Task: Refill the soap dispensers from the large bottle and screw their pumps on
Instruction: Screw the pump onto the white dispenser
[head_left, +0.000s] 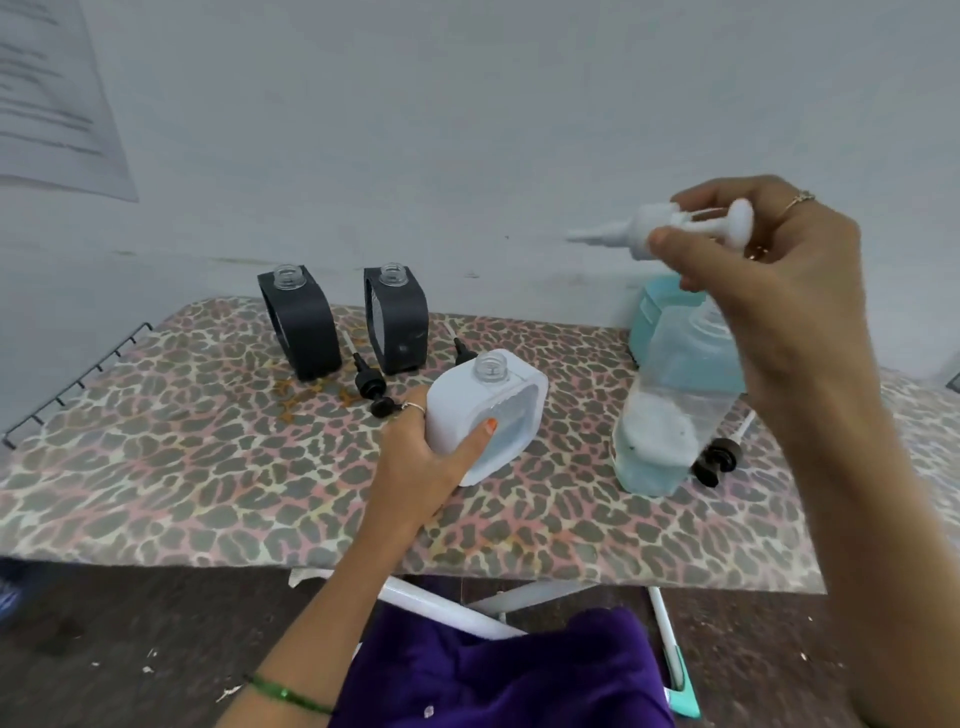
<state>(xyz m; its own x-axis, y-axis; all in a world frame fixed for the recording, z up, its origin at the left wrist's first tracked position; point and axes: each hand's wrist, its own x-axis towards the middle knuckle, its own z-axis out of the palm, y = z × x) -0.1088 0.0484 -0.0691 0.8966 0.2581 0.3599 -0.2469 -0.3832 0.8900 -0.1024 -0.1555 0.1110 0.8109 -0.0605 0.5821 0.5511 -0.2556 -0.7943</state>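
On the leopard-print board (208, 467), the left hand (421, 452) grips the white dispenser (488, 410) upright, probably to steady its open neck for the pump. The right hand (769, 270) pinches the white pump (670, 223) up in the air, held sideways. The large bottle (675, 405) stands just right, two black dispensers (301, 322) behind.

the leopard-print worktop (182, 467) carries two black dispensers (300, 322) (396, 318), a white dispenser (488, 415), the large bottle (670, 415) and three black pumps (371, 387) (464, 353) (717, 460).
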